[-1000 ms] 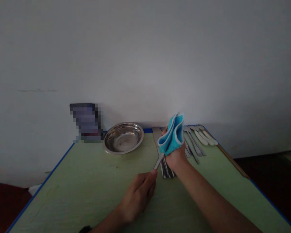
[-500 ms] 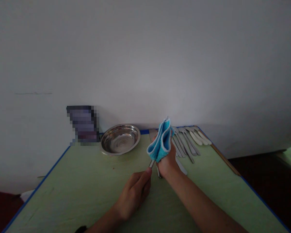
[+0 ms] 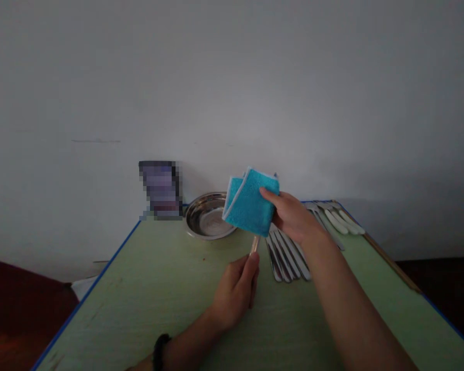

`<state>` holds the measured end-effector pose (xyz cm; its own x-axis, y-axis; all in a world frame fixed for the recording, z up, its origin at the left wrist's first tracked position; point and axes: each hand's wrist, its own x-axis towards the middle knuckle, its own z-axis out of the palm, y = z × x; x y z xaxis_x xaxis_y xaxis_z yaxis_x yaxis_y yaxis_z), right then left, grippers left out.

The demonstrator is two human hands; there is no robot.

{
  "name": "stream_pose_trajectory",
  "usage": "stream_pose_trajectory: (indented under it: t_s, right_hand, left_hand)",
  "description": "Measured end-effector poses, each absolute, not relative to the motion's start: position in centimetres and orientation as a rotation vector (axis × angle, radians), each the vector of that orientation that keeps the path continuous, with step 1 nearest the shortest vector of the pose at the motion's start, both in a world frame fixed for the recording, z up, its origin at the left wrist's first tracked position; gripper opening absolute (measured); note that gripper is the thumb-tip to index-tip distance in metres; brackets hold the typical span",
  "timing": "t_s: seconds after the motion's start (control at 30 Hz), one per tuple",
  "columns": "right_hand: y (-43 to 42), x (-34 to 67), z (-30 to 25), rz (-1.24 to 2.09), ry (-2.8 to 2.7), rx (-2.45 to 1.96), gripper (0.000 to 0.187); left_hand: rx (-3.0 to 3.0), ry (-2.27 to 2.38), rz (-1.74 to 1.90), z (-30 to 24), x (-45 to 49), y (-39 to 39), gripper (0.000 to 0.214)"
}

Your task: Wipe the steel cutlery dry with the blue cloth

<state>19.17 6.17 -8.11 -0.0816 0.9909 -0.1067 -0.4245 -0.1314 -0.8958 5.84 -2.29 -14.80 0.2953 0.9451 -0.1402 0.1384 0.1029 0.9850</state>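
Note:
In the head view my left hand (image 3: 237, 288) is closed around the lower handle of a metal utensil (image 3: 255, 244). Its upper end is hidden by the cloth, so I cannot tell which kind it is. A folded blue cloth (image 3: 251, 203) with pale edging is pinched in my right hand (image 3: 294, 216), thumb on the near face. Beneath and beside the right hand, several metal knives (image 3: 288, 257) lie in a row on the table, their far ends covered by the hand and cloth.
Behind the cloth, a round steel bowl (image 3: 211, 229) stands near the wall. A pixelated upright device (image 3: 161, 189) is left of it. More cutlery, including several white-handled pieces (image 3: 344, 224), lies by the right edge of the green table (image 3: 158, 288).
The cloth has turned from an edge-on fold around the utensil to show its flat face towards me. My view has swung left, so the table appears further right.

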Motion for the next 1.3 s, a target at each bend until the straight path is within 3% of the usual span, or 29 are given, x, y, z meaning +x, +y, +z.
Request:
stream_pose_trajectory:
  t_s: [0.23, 0.47, 0.77, 0.97, 1.3]
  right_hand:
    - [5.6, 19.4, -7.0, 1.546, -0.724, -0.841, 0.045]
    - [5.5, 19.1, -8.2, 1.42, -0.698, -0.924, 0.014]
    - [5.9, 19.1, -9.7, 1.066, -0.864, -1.057, 0.035]
    - [6.0, 18.6, -9.0, 1.339, -0.56, -1.004, 0.016]
    - [6.1, 18.3, -8.6, 1.545, -0.349, -0.779, 0.03]
  left_hand:
    - [1.389, 1.089, 0.826, -14.8, 6.0, -2.4, 0.047]
    - [1.43, 1.121, 0.82, -14.8, 6.0, -2.2, 0.046]
    - [1.43, 1.124, 0.807, -14.8, 6.0, -2.3, 0.047]
    - [1.36, 1.124, 0.782, -14.8, 6.0, -2.1, 0.048]
    - [1.298, 1.128, 0.81, -14.7, 6.1, -1.8, 0.05]
